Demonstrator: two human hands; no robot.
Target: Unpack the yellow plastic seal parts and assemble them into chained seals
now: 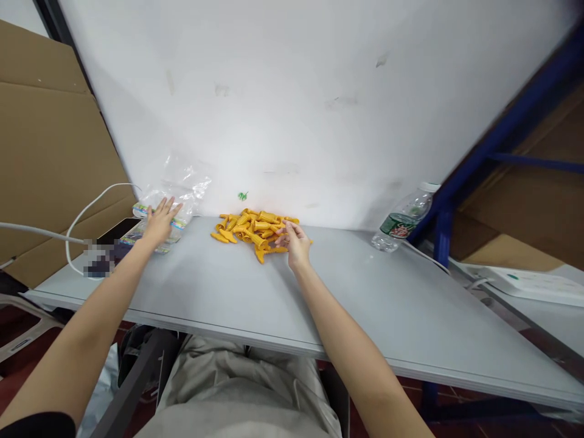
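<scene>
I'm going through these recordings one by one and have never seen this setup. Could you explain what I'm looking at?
No machine here: these are a person's two bare hands. The single picture comes from a camera worn on the head, looking forward and down. On the grey table lies a pile of yellow pieces. The left hand is spread over clear plastic packaging. The right hand is at the pile's right side, fingers bent; whether it grips a piece, I can't tell. Farther right is a clear bottle with a green label.
</scene>
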